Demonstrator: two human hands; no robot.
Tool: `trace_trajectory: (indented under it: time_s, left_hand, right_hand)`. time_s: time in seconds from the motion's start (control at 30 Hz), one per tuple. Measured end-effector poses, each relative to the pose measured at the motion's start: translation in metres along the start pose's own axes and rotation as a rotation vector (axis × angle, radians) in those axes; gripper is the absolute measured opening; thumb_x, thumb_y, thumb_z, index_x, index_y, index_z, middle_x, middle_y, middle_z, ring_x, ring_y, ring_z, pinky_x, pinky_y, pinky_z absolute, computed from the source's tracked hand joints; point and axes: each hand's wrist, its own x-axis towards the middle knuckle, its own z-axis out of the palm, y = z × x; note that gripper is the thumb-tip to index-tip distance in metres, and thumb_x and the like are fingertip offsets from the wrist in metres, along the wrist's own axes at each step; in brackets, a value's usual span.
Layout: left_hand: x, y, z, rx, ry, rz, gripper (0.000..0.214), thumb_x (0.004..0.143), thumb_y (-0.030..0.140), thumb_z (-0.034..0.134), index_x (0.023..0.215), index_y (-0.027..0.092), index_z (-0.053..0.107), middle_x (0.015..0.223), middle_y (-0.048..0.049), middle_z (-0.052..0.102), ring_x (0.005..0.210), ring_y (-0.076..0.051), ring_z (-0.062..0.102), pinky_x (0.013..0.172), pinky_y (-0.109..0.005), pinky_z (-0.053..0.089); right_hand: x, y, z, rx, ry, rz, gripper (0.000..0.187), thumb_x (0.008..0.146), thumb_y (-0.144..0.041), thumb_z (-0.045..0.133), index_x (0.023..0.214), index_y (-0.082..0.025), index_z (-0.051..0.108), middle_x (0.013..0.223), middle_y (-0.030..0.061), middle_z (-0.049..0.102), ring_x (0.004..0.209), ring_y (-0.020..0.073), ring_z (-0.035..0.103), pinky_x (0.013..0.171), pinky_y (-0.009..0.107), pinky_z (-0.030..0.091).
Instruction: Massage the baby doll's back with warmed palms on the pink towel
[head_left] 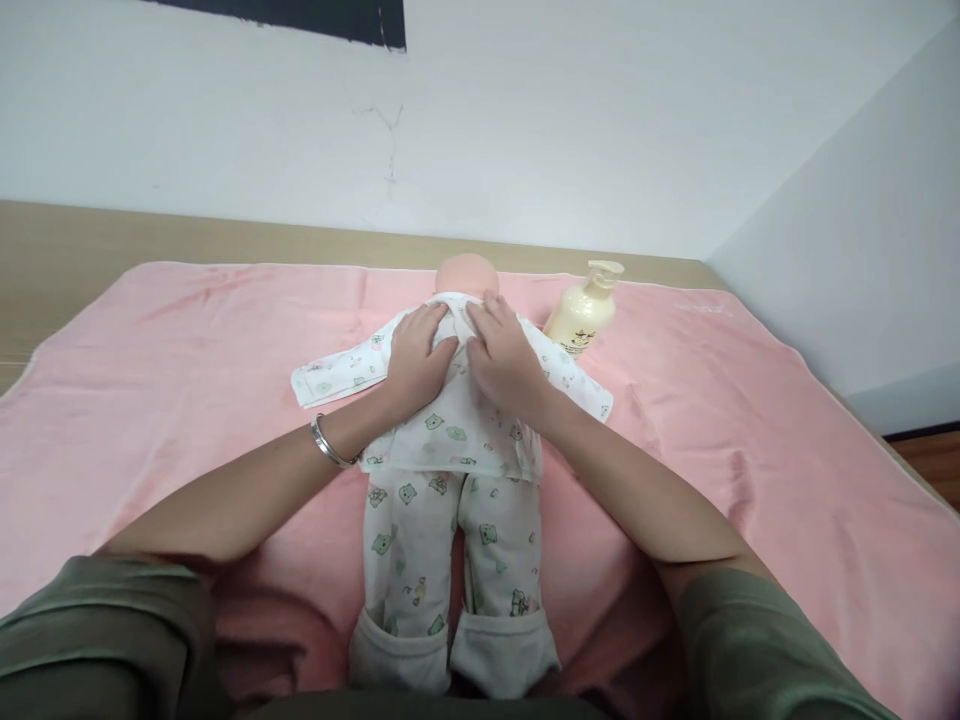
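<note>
A baby doll in white printed pyjamas lies lengthwise on a pink towel, its bald head pointing away from me. My left hand lies flat on the left side of the doll's chest, fingers stretched toward the collar. My right hand rests flat on the right side, fingers together, touching the shirt near the neck. Both hands press on the shirt fabric and hold nothing. A silver bangle circles my left wrist.
A cream pump bottle of lotion lies tilted on the towel just right of the doll's shoulder. The towel covers a wooden surface set against a white wall. A second wall closes in at the right.
</note>
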Motion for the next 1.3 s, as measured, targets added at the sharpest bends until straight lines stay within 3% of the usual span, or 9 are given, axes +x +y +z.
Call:
trace_trajectory:
  time_s: [0.13,0.27,0.57,0.73,0.97,1.1,1.2,1.3]
  left_hand:
    - [-0.004,0.004,0.000,-0.084,0.014,-0.076,0.053,0.091,0.031,0.042,0.142,0.020,0.055,0.156,-0.0091,0.053,0.157,-0.034,0.031,0.130,-0.065,0.019]
    - [-0.004,0.004,0.001,-0.129,0.024,-0.116,0.051,0.093,0.031,0.040,0.141,0.022,0.056,0.155,-0.0072,0.054,0.154,-0.029,0.038,0.131,-0.058,0.026]
    - [-0.004,0.015,-0.007,-0.003,0.048,-0.068,0.049,0.091,0.029,0.036,0.132,0.014,0.059,0.137,-0.0130,0.065,0.131,-0.027,0.057,0.120,-0.049,0.043]
    - [0.002,0.021,-0.020,0.027,0.040,-0.071,0.043,0.089,0.029,0.043,0.124,0.015,0.063,0.128,-0.0130,0.069,0.122,-0.029,0.061,0.114,-0.050,0.047]
    - [-0.013,0.028,-0.011,0.079,-0.024,-0.002,0.048,0.095,0.027,0.036,0.133,0.006,0.058,0.143,-0.0192,0.059,0.138,-0.032,0.052,0.123,-0.052,0.039]
    - [-0.023,0.034,-0.008,0.077,-0.043,0.089,0.053,0.096,0.023,0.032,0.143,0.007,0.052,0.157,-0.0160,0.049,0.151,-0.031,0.038,0.130,-0.052,0.029]
    - [-0.006,0.025,-0.014,0.051,-0.081,-0.012,0.052,0.093,0.025,0.036,0.138,0.006,0.055,0.150,-0.0187,0.056,0.144,-0.032,0.047,0.126,-0.052,0.035]
    - [0.020,0.011,-0.025,-0.027,-0.156,-0.207,0.044,0.093,0.031,0.036,0.117,0.012,0.067,0.128,-0.0153,0.070,0.123,-0.030,0.061,0.114,-0.049,0.046]
  right_hand:
    - [0.000,-0.002,-0.015,0.004,0.133,0.004,0.061,0.094,-0.014,0.031,0.154,-0.016,0.041,0.171,0.0106,0.026,0.162,0.0287,0.016,0.129,0.061,0.024]
    - [-0.007,-0.010,-0.017,-0.071,0.191,-0.018,0.063,0.094,-0.017,0.033,0.157,-0.021,0.035,0.173,0.0064,0.021,0.163,0.0294,0.010,0.129,0.064,0.021]
    - [-0.003,0.000,0.005,0.025,0.115,0.023,0.059,0.092,-0.019,0.036,0.149,-0.008,0.048,0.165,0.0164,0.037,0.158,0.0303,0.027,0.130,0.056,0.025]
    - [-0.004,0.003,0.011,0.038,0.138,-0.003,0.055,0.091,-0.019,0.037,0.142,-0.015,0.056,0.158,0.0128,0.049,0.153,0.0275,0.037,0.127,0.055,0.032]
    - [0.007,0.010,0.009,0.034,0.027,0.063,0.054,0.097,-0.024,0.034,0.145,-0.008,0.053,0.159,0.0172,0.046,0.152,0.0326,0.036,0.128,0.054,0.026]
    - [0.020,0.022,0.002,-0.029,-0.025,0.037,0.050,0.100,-0.031,0.036,0.139,-0.007,0.057,0.151,0.0197,0.054,0.146,0.0342,0.043,0.122,0.054,0.034]
    - [0.012,0.014,0.001,-0.117,-0.042,0.017,0.053,0.101,-0.031,0.034,0.143,-0.004,0.052,0.148,0.0227,0.056,0.141,0.0359,0.048,0.119,0.055,0.037]
    - [-0.012,-0.007,0.008,-0.249,0.008,-0.010,0.057,0.102,-0.028,0.032,0.149,0.002,0.044,0.151,0.0285,0.051,0.143,0.0408,0.045,0.119,0.058,0.035]
